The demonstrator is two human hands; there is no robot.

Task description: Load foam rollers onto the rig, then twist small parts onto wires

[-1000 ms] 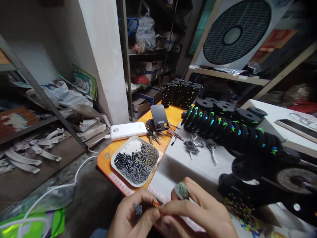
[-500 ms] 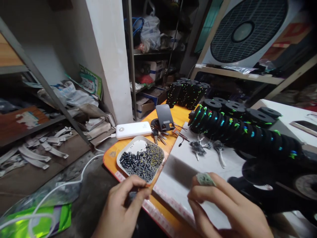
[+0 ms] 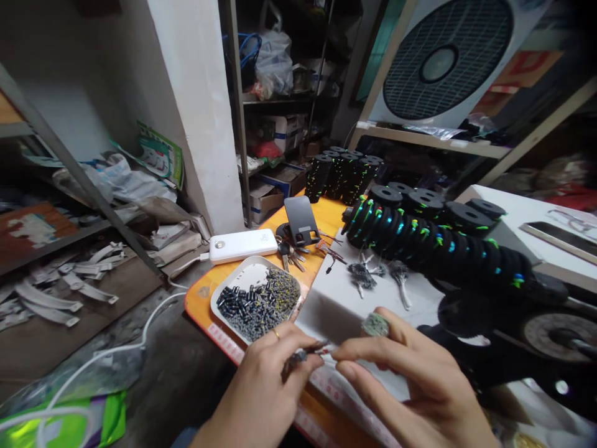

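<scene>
My left hand (image 3: 280, 373), with a ring on one finger, pinches a small dark piece with a reddish tip, too small to name. Close to that tip, the thumb and forefinger of my right hand (image 3: 396, 367) are nearly together; whether they hold anything is too small to tell. A green wrap (image 3: 375, 325) is round a finger of my right hand. Beyond my left hand, a white tray (image 3: 218, 314) holds many small dark cylinders and grey and yellow bits. Bundles of dark and white strands (image 3: 364, 277) lie on the white surface (image 3: 329, 298).
A white power bank (image 3: 242, 245), keys (image 3: 290, 255) and a black phone stand (image 3: 301, 218) are behind the tray. A long black roller (image 3: 420, 239) with coloured threads spans the right side. A phone (image 3: 559, 239) lies at far right, a fan (image 3: 438, 62) above.
My left hand has moved right and my right hand slightly left, so their fingertips are now close together. The dark piece in my left hand shows more clearly. The view has shifted slightly.
</scene>
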